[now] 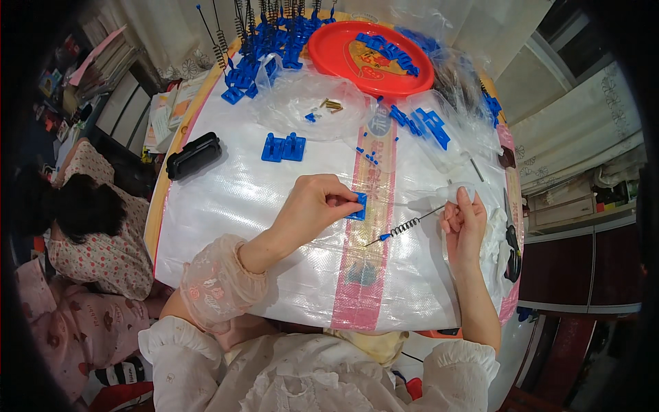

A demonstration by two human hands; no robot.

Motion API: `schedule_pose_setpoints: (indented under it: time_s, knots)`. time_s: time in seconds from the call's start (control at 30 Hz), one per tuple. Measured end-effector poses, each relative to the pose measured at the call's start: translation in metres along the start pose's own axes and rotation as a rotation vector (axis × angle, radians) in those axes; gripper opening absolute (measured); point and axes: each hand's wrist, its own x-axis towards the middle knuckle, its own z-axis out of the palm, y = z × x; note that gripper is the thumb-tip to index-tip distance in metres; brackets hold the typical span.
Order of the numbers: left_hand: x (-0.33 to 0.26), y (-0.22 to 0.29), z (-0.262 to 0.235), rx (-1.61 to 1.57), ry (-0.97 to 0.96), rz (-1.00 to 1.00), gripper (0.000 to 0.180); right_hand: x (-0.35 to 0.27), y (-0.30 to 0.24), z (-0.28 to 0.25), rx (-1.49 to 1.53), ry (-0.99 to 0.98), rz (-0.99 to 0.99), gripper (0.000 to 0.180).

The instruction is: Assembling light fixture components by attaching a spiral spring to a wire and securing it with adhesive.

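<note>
Over the middle of the table, my left hand (pixel 312 202) pinches a small blue plastic base (pixel 358 207) between thumb and fingertips. Its far side is partly hidden by my fingers. To the right, my right hand (pixel 465 223) is closed on a thin dark spring wire (pixel 405 228), near a smooth white rounded piece (pixel 449 193) at the wire's upper end. The wire slants down to the left and carries a small blue cap (pixel 385 237) below its coil. Wire tip and blue base are apart. Two blue bases with pegs (pixel 283 147) stand beyond my left hand.
A red round tray (pixel 322 51) holds blue pieces at the back. Left of it cluster several blue bases with upright springs (pixel 274 41). Clear bags (pixel 302 96) hold small parts. A black case (pixel 195 156) lies left, black-handled scissors (pixel 512 254) right. A person (pixel 103 226) is at far left.
</note>
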Motion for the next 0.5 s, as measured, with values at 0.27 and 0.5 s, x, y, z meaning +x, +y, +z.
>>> schedule_pose_setpoints:
  time_s: [0.27, 0.5]
  knots:
    - [-0.0001, -0.0008, -0.0007, 0.012, -0.008, -0.013, 0.014, -0.0015, -0.0010, 0.0000, -0.019, -0.035, -0.060, 0.017]
    - [0.0002, 0.0001, -0.0001, -0.002, -0.007, -0.017, 0.014, -0.0018, -0.0021, 0.0003, -0.037, -0.021, -0.070, 0.018]
